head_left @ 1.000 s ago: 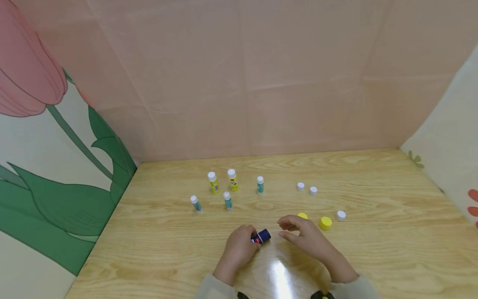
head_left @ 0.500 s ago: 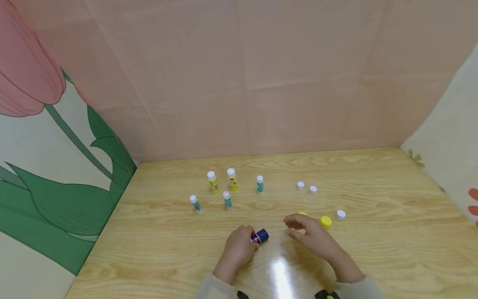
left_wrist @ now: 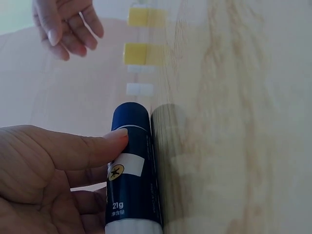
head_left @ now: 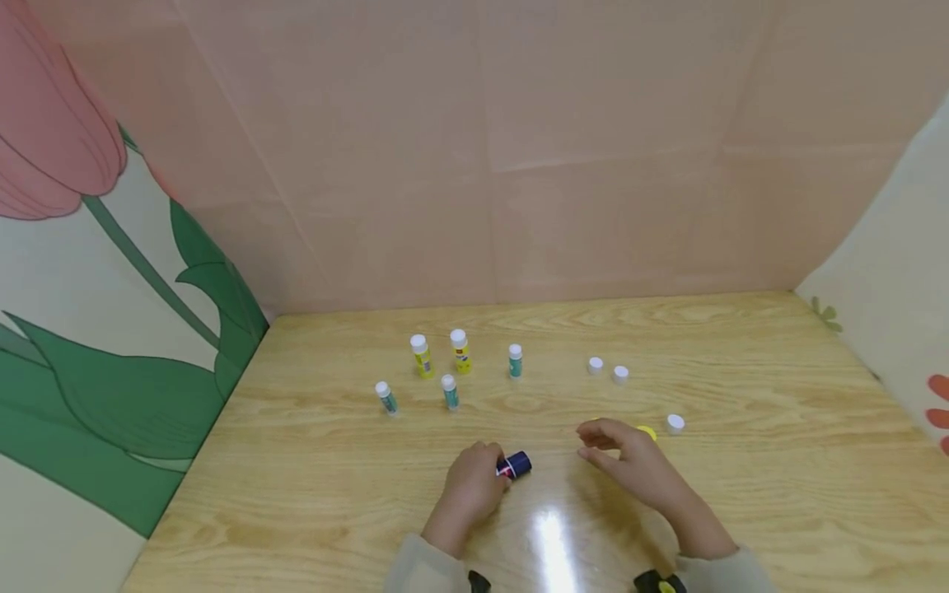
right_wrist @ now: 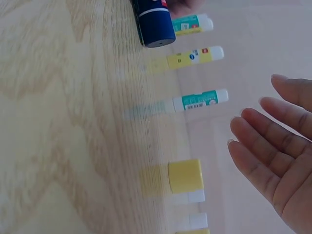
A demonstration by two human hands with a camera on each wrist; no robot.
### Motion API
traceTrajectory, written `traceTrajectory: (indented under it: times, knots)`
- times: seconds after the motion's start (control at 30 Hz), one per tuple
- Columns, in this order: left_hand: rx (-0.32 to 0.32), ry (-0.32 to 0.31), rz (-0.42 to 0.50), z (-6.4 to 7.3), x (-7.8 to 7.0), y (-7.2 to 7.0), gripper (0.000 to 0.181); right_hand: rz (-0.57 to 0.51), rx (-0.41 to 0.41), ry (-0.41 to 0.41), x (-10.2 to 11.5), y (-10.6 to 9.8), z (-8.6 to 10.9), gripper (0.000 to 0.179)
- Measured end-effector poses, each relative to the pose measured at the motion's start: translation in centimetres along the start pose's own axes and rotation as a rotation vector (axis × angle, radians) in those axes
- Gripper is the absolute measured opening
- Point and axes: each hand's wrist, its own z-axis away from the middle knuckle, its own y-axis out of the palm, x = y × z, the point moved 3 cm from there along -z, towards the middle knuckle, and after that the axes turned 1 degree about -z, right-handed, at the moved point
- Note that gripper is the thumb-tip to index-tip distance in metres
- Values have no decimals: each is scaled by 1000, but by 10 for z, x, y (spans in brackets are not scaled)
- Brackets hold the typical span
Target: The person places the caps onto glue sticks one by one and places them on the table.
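One wood-grain worktop (head_left: 296,478): toward its near edge, the left hand (head_left: 474,480) pinches a navy glue stick (head_left: 517,464); the right hand (head_left: 630,458) is loosely spread. Five capped tubes (head_left: 422,358) stand nearer the far edge. Two yellow caps (left_wrist: 134,53), mostly hidden in the head view, show from the left wrist.

A dark-blue cylindrical glue stick (head_left: 521,463) is in the left hand (head_left: 472,482). Behind, on the wood-grain table (head_left: 311,469), two yellow tubes (head_left: 462,356) and three teal tubes (head_left: 515,363) stand left of three round white caps (head_left: 675,423); two round yellow caps (head_left: 648,431) lie just behind the right hand (head_left: 630,465).
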Motion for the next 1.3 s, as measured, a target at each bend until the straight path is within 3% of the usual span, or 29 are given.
traceTrajectory:
  times: [0.33,0.7,0.97,1.3]
  knots:
    - [37,-43,6,-3,1,-1,24,-1,-27,18,-4,-7,4,22]
    - [-10,0,-21,-4,3,-1,25,54,-42,46,-12,-22,10,27]
    - [4,-9,-17,-3,5,-1,28,80,-76,-13,-12,-28,12,24]
    - [17,-10,1,-1,6,-3,33,100,-68,10,-16,-32,14,26]
